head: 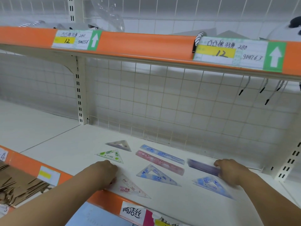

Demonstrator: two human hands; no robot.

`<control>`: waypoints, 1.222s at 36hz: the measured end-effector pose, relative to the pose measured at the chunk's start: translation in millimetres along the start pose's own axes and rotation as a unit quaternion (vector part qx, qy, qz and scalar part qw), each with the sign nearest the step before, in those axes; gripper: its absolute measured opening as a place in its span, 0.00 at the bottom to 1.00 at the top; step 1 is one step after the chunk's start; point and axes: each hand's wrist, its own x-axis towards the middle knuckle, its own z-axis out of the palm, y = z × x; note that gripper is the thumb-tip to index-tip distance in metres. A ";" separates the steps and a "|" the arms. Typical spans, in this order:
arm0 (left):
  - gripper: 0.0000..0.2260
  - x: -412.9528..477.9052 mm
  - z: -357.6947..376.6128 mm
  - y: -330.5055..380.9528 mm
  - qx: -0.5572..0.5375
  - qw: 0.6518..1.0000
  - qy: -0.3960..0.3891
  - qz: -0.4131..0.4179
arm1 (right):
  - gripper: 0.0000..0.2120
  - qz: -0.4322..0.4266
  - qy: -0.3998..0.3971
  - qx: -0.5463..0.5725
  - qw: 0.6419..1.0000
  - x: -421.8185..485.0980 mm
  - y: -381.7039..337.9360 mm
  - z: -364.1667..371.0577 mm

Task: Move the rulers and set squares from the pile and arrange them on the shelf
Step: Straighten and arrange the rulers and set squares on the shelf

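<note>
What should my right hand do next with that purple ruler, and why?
Probably nudge the purple ruler leftward, in line with the pink ruler, then let go. Your right hand holds its end, and it sits apart from the other rulers.

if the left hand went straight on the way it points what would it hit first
Probably the pink ruler, at its left end. The left hand points right and toward the back; it may graze the green set square first, depth is unclear.

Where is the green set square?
Head view, left side of the shelf: the green set square lies before the grey set square, just beyond the left hand.
</note>
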 end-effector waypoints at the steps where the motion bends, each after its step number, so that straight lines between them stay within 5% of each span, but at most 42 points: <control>1: 0.14 -1.3 -1.0 0.7 0.000 1.000 -0.001 0.001 | 0.14 -0.002 0.002 0.000 1.000 -0.5 -0.3 0.5; 9: 0.15 -4.4 -3.0 2.3 -0.004 1.000 0.002 0.000 | 0.06 -0.018 0.015 -0.007 1.000 -2.8 -0.5 5.0; 19: 0.15 -5.6 -4.9 2.4 0.000 1.000 -0.005 0.007 | 0.25 -0.011 0.041 0.021 0.999 -12.4 -18.8 -13.9; 28: 0.15 -1.5 -2.7 -4.8 -0.002 1.000 -0.001 0.023 | 0.13 -0.085 0.107 0.061 0.989 -31.3 -89.6 -35.4; 44: 0.14 -5.4 -8.5 -18.1 -0.022 0.994 -0.008 0.105 | 0.21 -0.213 -0.065 0.088 0.971 -79.1 -220.8 -37.5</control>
